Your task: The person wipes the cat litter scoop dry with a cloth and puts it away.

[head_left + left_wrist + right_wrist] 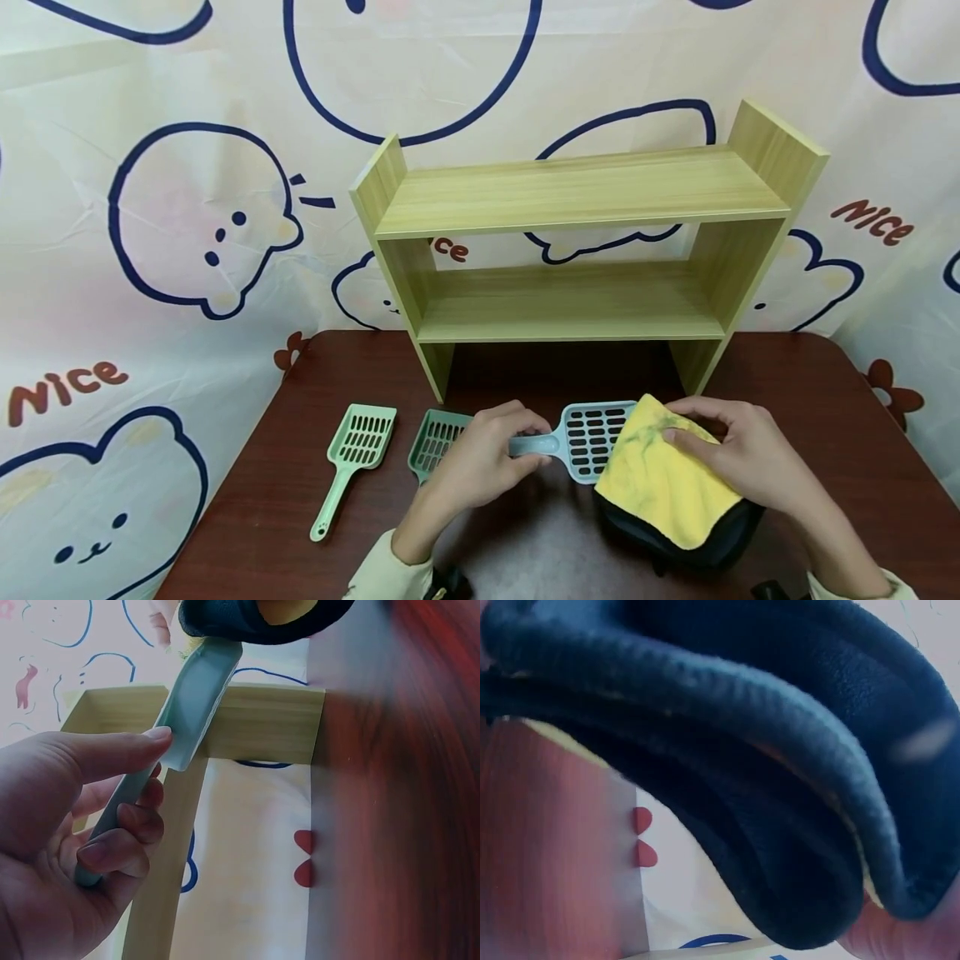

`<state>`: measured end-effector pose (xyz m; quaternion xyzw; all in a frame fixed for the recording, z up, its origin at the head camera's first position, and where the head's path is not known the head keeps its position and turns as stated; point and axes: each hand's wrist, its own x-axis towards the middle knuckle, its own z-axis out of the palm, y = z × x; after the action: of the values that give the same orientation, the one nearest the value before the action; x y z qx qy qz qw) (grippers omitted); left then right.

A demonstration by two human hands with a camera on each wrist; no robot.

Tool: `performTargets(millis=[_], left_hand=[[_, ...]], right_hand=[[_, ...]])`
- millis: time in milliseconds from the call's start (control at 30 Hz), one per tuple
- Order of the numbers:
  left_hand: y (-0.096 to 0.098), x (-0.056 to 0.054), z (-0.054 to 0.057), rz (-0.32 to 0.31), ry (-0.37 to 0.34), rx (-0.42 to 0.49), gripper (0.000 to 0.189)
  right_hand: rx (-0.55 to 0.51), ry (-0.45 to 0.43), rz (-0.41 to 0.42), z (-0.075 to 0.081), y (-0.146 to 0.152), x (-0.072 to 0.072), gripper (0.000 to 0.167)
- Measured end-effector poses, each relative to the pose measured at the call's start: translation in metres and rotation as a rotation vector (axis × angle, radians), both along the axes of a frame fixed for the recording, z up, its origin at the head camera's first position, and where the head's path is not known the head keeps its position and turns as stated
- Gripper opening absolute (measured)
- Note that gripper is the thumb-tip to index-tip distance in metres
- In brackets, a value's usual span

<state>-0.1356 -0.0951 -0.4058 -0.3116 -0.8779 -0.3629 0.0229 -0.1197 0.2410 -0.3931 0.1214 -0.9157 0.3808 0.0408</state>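
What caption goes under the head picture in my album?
Left hand grips a blue litter scoop; right hand holds a yellow cloth at its edge.

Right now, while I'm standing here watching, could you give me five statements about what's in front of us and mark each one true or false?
1. The person's left grip holds the blue scoop by its handle. True.
2. The other grip is holding a second scoop. False: the right grip holds a yellow cloth.
3. The wooden shelf stands on the table. True.
4. Every green scoop sits up on the shelf. False: the light green scoop and the darker green scoop lie on the table.
5. In the head view, the yellow cloth overlaps one end of the blue scoop's slotted head. True.
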Motion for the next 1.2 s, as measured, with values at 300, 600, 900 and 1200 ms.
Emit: performTargets(millis=[300,600,900,1200], left_hand=[[0.009,0.005,-0.007,0.016,0.000,-0.006,0.022],[0.019,0.013,-0.016,0.016,0.039,-0.026,0.024],[0.029,0.014,-0.019,0.010,0.027,-0.060,0.026],[0.025,0.010,-0.015,0.012,0.029,-0.065,0.024]], right_hand=[[-0.014,0.048,0.020,-0.010,-0.012,0.003,0.022],[-0.041,0.005,0.009,-0.022,-0.034,0.009,0.021],[-0.067,-0.044,0.016,-0.026,-0.046,0.010,0.023],[-0.042,0.020,0.021,-0.018,-0.038,0.007,0.021]])
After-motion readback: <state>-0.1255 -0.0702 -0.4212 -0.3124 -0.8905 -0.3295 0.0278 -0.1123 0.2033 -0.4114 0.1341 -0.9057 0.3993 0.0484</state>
